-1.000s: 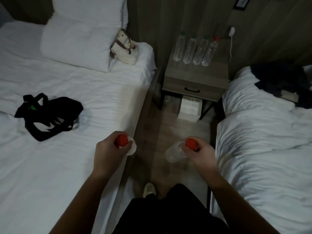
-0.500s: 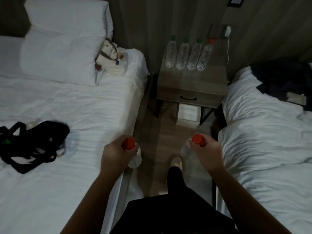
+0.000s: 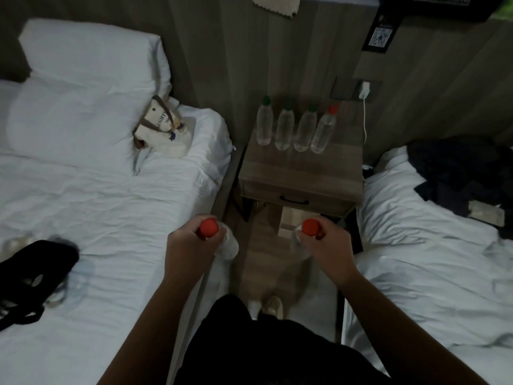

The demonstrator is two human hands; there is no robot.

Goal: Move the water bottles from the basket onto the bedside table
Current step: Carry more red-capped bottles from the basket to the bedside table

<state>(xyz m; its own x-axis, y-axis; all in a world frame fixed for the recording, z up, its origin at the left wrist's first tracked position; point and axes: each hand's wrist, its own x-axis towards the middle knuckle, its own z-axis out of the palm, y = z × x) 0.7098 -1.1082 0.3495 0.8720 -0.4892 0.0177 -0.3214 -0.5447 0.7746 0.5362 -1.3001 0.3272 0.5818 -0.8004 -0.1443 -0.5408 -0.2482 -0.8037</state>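
A: What lies at the far left?
B: The black basket [image 3: 33,273], on the left bed [image 3: 111,204], well apart from both hands.
A: And the left hand [image 3: 188,251]?
B: Its fingers are curled round the neck of a red-capped bottle [image 3: 208,227] at the bed's edge.
A: The right hand [image 3: 330,245]?
B: It grips a second red-capped bottle [image 3: 310,227] over the floor, near the bedside table [image 3: 302,173], where four bottles [image 3: 284,132] stand in a row.

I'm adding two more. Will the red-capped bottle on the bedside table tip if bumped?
Probably: the red-capped bottle is tall and narrow. It stands close beside a green-capped bottle, so that might fall too. Fallen, its round body would likely roll.
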